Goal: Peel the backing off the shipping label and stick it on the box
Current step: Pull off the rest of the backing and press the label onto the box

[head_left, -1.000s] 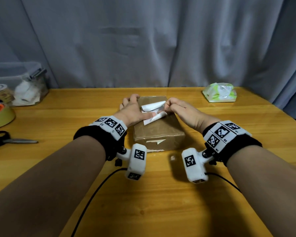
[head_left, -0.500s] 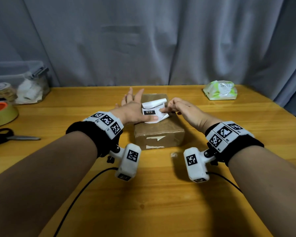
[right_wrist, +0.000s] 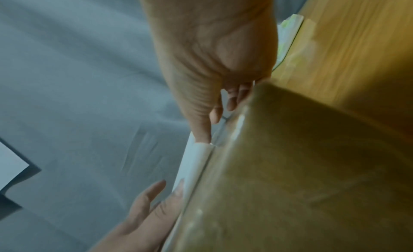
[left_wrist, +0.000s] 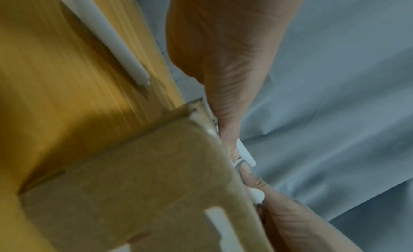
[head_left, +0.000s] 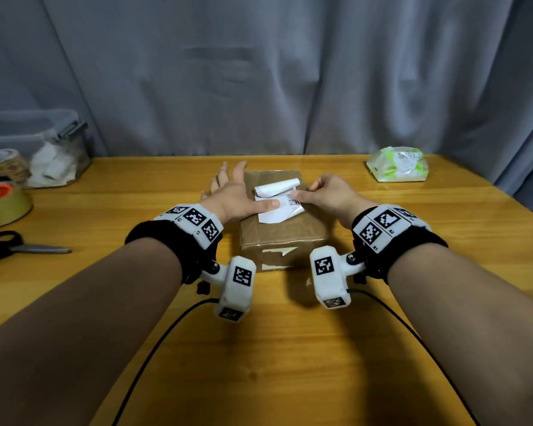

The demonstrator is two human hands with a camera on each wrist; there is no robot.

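Label going onto the box
Left hand (head_left: 237, 199) flat, thumb pressing the shipping label (head_left: 279, 207) to the cardboard box (head_left: 277, 235); right hand (head_left: 326, 195) pinching its edge

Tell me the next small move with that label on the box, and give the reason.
Probably smooth the label flat toward the far end. The left hand presses its near part onto the box with a straight thumb, the right hand pinches its edge, and the far end curls up off the cardboard.

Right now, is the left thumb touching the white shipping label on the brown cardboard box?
Touching. In the head view the left hand lays its thumb flat across the white shipping label on the brown cardboard box, with no gap visible.
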